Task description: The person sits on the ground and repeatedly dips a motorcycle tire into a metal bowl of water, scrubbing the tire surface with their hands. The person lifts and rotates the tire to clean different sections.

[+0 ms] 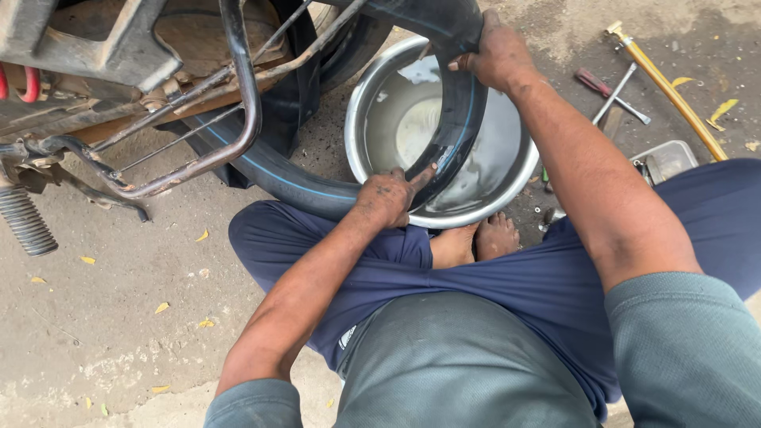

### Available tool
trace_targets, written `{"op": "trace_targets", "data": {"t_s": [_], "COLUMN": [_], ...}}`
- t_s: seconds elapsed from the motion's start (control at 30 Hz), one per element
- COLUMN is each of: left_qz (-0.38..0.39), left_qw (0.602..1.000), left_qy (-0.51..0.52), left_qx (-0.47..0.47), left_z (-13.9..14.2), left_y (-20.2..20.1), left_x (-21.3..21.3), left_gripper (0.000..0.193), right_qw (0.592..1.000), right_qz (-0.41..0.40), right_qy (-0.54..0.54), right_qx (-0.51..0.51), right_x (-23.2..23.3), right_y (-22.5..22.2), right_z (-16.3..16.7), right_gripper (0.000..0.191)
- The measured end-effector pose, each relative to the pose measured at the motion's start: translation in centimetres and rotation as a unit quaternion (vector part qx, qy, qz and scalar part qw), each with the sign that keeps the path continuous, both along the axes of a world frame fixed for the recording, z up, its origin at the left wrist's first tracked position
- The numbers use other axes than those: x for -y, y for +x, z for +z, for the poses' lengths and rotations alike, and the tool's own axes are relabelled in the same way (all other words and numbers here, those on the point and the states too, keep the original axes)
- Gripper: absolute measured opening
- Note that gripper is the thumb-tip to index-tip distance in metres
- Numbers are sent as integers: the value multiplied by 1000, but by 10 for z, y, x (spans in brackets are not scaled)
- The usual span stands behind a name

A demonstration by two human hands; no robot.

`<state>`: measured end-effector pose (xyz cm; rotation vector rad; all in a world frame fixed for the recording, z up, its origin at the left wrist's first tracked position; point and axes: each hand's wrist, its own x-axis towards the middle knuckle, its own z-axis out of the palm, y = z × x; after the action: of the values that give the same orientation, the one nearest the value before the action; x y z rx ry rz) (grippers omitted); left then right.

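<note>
Head view, looking down: black rubber inner tube (456, 127) bent across a steel basin of water (491, 170) on the concrete floor (119, 293). Left hand (388, 196) closed around the tube at the basin's near rim; right hand (495, 54) gripping it at the far rim. Motorcycle frame (158, 87) at left, screwdriver (593, 81) and yellow pump (670, 91) at right.

The left hand (388, 196) and the right hand (495, 54) grip a black inner tube (456, 119) that curves over a steel basin (507, 170) with water. A motorcycle frame (158, 95) stands at the far left. A screwdriver (596, 82) and a yellow pump (670, 91) lie on the ground at the far right.
</note>
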<state>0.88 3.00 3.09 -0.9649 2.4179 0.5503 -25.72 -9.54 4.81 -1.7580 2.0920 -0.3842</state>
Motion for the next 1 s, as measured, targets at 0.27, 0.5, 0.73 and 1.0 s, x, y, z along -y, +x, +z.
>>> {"op": "trace_targets", "data": {"t_s": [0.27, 0.5, 0.73, 1.0], "left_qz": [-14, -3, 60, 97], "left_qw": [999, 999, 994, 994], "left_qy": [37, 48, 81, 56], "left_qx": [11, 22, 36, -10], "left_z": [7, 5, -3, -17], "left_y": [14, 12, -4, -30], "left_x": [-3, 3, 12, 20], "left_gripper": [112, 112, 116, 112], "right_qw": [998, 989, 976, 967], "right_qz": [-25, -64, -8, 8], "right_qy": [58, 91, 72, 118], "right_qx": [9, -96, -205, -227], "right_x": [10, 9, 41, 58], "right_y": [31, 53, 39, 37], "right_z": [-35, -56, -57, -59], "right_gripper": [87, 93, 88, 76]}}
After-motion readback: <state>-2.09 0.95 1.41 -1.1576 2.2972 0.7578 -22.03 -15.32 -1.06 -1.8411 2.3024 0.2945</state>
